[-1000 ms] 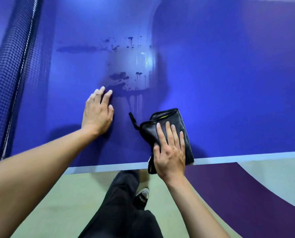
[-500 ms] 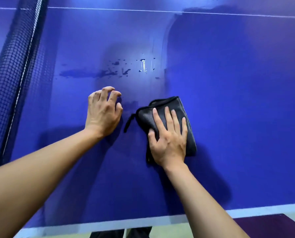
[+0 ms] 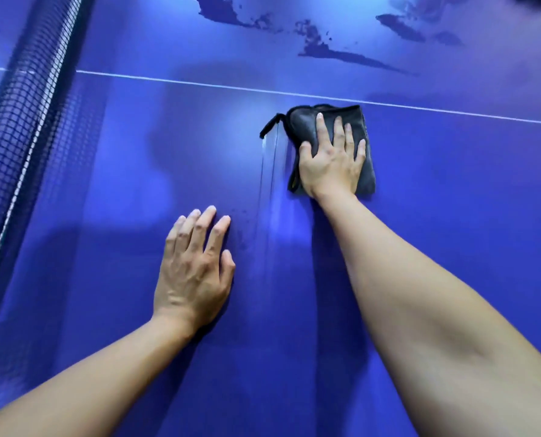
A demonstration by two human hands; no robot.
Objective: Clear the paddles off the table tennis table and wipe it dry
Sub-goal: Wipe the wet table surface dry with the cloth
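A folded black cloth (image 3: 365, 171) lies on the blue table tennis table (image 3: 452, 231), just short of the white centre line (image 3: 200, 85). My right hand (image 3: 330, 159) presses flat on the cloth with its fingers spread. My left hand (image 3: 195, 269) rests flat on the bare table surface, nearer me and to the left of the cloth. A thin wet streak (image 3: 267, 171) runs down the table beside the cloth's left edge. Dark water patches (image 3: 335, 53) lie beyond the white line. No paddle is in view.
The black net (image 3: 20, 127) runs along the left side, from the top down toward me. More water patches (image 3: 401, 26) spread at the top right of the table.
My right hand has pushed the cloth farther across the table, up to the white line, over the spot where water patches lay. My left hand has flattened on the table. The view has moved forward over the table.
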